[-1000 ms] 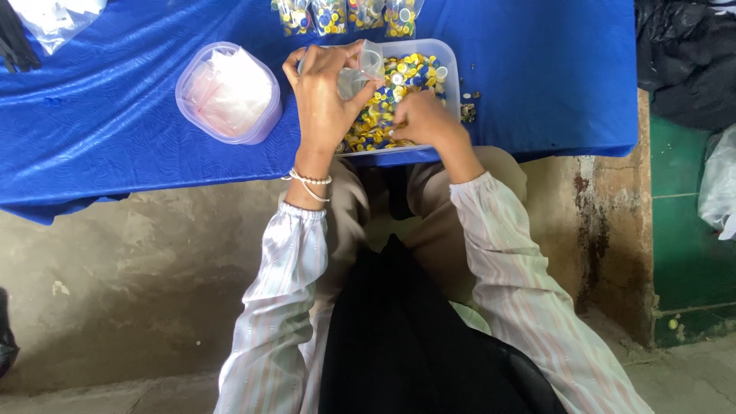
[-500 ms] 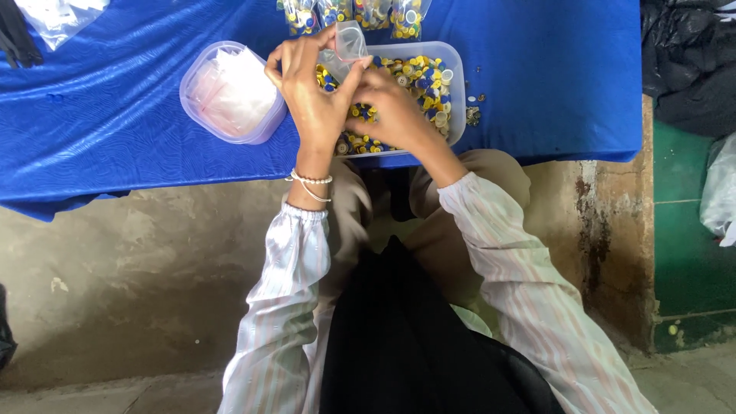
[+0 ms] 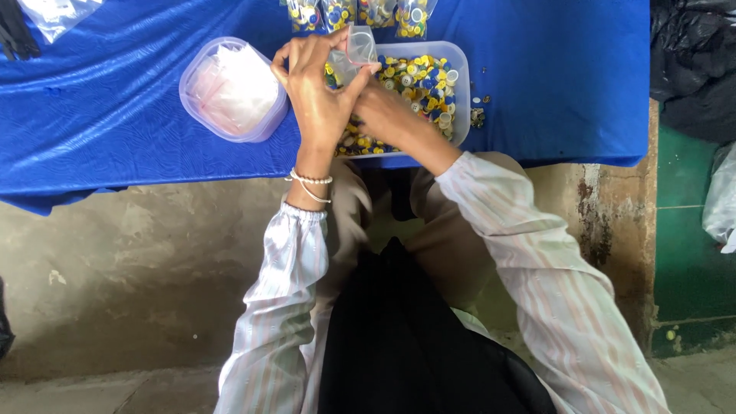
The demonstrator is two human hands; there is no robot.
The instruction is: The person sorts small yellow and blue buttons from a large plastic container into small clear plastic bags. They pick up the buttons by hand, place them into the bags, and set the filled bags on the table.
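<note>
My left hand (image 3: 316, 92) holds a small clear plastic bag (image 3: 357, 50) up over a clear rectangular tub (image 3: 458, 77) full of yellow, blue, green and white buttons (image 3: 420, 83). My right hand (image 3: 383, 107) sits under and behind the left hand, partly hidden, with its fingers at the bag's lower edge. Both hands hover above the tub on the blue cloth (image 3: 115, 115).
A round clear container (image 3: 230, 88) with empty clear bags stands left of the tub. Several filled button bags (image 3: 360, 14) lie along the far edge. A few loose buttons (image 3: 478, 113) lie right of the tub. Dark fabric (image 3: 690, 54) hangs at the right.
Both hands have risen from the buttons in the tub, and the small bag is now lifted higher between the fingers.
</note>
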